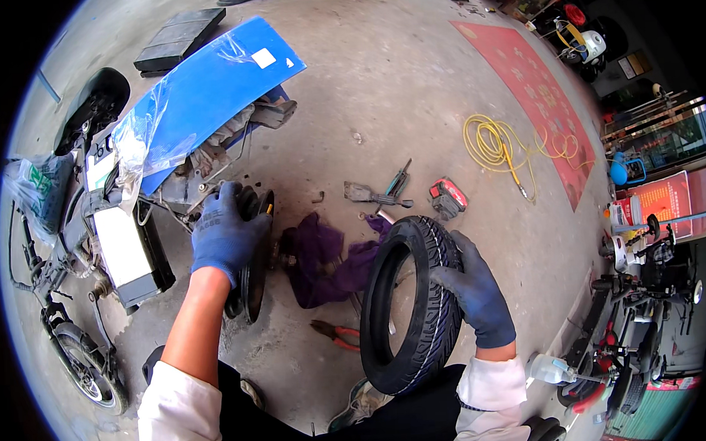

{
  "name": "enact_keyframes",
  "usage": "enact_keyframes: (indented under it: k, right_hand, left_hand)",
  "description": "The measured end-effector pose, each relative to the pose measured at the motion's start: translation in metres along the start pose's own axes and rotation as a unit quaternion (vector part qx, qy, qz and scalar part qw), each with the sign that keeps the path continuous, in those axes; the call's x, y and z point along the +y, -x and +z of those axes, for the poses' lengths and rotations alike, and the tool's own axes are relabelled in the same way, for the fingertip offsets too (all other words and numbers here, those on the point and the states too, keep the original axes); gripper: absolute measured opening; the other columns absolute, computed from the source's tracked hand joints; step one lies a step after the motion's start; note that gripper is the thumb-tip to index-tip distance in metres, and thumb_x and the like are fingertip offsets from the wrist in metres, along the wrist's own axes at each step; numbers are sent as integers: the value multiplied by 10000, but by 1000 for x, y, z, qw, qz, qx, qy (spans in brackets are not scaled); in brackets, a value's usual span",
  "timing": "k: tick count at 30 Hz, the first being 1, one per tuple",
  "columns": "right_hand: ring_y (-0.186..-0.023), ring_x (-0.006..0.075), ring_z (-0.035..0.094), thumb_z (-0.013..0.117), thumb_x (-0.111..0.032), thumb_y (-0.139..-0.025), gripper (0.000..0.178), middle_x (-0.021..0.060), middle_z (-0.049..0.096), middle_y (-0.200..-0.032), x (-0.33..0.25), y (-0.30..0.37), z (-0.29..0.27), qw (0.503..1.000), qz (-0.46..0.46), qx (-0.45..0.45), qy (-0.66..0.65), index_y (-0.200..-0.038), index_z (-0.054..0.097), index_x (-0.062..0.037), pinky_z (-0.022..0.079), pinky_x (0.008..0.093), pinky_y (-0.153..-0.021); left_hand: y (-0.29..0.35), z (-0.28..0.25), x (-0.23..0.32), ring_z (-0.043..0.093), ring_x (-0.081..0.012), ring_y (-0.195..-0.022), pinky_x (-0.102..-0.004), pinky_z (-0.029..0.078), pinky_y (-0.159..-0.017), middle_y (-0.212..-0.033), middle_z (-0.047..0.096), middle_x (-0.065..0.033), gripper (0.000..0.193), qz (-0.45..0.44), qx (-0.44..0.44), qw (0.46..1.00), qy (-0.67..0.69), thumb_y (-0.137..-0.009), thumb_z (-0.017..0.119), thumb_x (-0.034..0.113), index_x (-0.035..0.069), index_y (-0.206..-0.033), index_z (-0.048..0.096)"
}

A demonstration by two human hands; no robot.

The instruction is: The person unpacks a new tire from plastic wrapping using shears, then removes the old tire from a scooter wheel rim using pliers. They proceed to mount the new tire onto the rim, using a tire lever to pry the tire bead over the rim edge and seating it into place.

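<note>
My right hand (480,298), in a blue work glove, is closed on the tread side of a black tyre (447,295). The tyre stands upright, slightly tilted, in front of my knees, with its hollow middle showing. My left hand (227,229), gloved alike, grips the top of a dark wheel (255,274) at the rear of a scooter; part of the wheel is hidden behind glove and forearm. Between the two lies a crumpled purple cloth (324,272). Red-handled pliers (337,334) rest on the floor near the tyre's lower left.
The scooter carries a blue panel (216,93) under plastic film and lies at the left. Ahead on the concrete are a red-and-black power tool (448,198), a screwdriver (400,178) and a coiled yellow hose (486,142). A red mat (527,98) and parked two-wheelers (636,312) line the right.
</note>
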State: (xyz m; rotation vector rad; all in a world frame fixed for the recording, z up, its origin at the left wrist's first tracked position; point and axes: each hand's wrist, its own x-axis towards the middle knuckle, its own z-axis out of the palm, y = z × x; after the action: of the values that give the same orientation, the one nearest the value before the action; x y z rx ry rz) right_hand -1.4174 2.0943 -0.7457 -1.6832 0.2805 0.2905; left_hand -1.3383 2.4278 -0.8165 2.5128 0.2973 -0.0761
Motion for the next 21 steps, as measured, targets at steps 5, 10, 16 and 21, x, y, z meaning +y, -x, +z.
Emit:
enact_keyframes:
  k: [5,10,16,21]
  right_hand:
    - [-1138,191,531,652,-35,-771,756,140,523,-1283,-2,-8,-14,999,24,-20,13,-1424,283,63,415,316,-1005]
    - [-970,160,613,561,-44,-784,648,152,604,-1148,-6,-25,-18,999,28,11,30,-1380,356,108,483,266,-878]
    - [-863,124,624,544,-44,-825,626,109,638,-1022,1,-25,-19,998,31,39,-47,-1404,341,81,498,247,-815]
    - [-915,157,632,541,-45,-815,627,141,619,-1135,4,-26,-17,999,8,34,-29,-1390,341,103,500,260,-847]
  left_hand:
    - [1,2,-2,569,-370,-1104,-445,466,-922,-1187,570,-209,594,0,0,1000,3,-728,709,347,99,-1234,522]
    - [-1,-1,-3,575,-359,-1099,-433,469,-925,-1176,585,-210,610,-1,12,1000,-8,-720,740,343,73,-1227,535]
    - [1,-3,2,572,-361,-1112,-431,468,-932,-1186,582,-208,624,-22,-8,1000,-11,-722,732,364,77,-1239,531]
    - [-1,1,-2,570,-363,-1111,-430,466,-933,-1183,581,-211,617,-13,6,1000,-18,-725,723,355,70,-1239,533]
